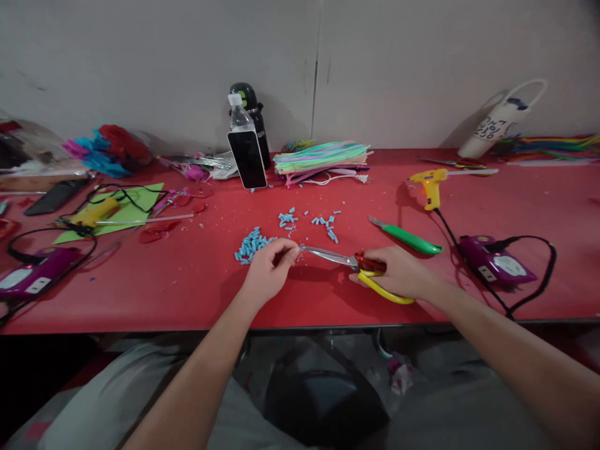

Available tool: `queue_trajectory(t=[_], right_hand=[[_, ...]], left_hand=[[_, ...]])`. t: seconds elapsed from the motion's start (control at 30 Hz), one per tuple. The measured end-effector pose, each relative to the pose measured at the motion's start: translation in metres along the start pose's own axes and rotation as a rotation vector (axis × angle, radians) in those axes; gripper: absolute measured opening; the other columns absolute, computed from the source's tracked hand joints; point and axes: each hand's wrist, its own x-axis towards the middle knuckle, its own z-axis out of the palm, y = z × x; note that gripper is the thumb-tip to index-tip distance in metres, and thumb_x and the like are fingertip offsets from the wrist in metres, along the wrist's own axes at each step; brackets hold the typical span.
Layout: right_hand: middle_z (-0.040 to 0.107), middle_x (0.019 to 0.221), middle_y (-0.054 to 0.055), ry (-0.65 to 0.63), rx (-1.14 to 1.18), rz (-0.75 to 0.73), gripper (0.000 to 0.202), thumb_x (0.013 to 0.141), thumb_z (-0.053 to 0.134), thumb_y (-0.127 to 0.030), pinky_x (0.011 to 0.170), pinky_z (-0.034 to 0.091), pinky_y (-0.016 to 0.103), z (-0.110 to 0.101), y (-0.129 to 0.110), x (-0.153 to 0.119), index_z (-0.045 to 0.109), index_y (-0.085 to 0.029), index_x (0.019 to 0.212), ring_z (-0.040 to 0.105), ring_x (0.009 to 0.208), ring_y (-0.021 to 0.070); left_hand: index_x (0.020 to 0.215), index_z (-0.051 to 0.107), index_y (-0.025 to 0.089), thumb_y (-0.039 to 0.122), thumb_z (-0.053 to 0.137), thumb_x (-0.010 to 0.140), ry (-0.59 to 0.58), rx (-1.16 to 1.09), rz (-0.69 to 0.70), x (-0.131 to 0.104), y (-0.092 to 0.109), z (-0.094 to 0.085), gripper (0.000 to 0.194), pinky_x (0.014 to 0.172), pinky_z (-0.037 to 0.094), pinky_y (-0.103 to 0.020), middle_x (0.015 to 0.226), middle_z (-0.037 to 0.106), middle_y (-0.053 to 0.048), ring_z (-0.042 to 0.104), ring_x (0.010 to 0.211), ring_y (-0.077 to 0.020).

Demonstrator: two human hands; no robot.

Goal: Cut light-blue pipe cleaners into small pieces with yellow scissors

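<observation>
My right hand [396,272] holds scissors [330,255] with red and yellow handles, the blades pointing left. The blade tips reach the fingertips of my left hand [272,269], which pinch a small blue piece, mostly hidden. A pile of short blue pieces [250,244] lies on the red table [187,287] just beyond my left hand. Two looser groups of blue pieces, one at the middle [287,219] and one farther right [328,226], lie beyond the blades among tiny scraps.
A green cutter [412,239], yellow glue gun [431,187] and purple power box [497,262] sit at right. Pastel pipe cleaners [323,159], a phone [248,159] and bottles stand or lie at the back. Another glue gun [96,213] rests on green paper at left.
</observation>
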Motion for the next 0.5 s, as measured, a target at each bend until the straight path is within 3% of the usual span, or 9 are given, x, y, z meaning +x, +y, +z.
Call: queue_trajectory(t=[0.5], right_hand=[[0.052, 0.058, -0.002, 0.003, 0.019, -0.002, 0.04, 0.075, 0.061, -0.056, 0.051, 0.024, 0.027, 0.0004, 0.0001, 0.0006, 0.05, -0.02, 0.063, 0.04, 0.054, 0.0116]], left_hand=[[0.081, 0.059, 0.017, 0.027, 0.05, 0.091, -0.028, -0.009, -0.002, 0.0005, -0.0006, -0.0007, 0.017, 0.062, 0.04, -0.023, 0.067, 0.055, 0.001, 0.051, 0.064, -0.0114]])
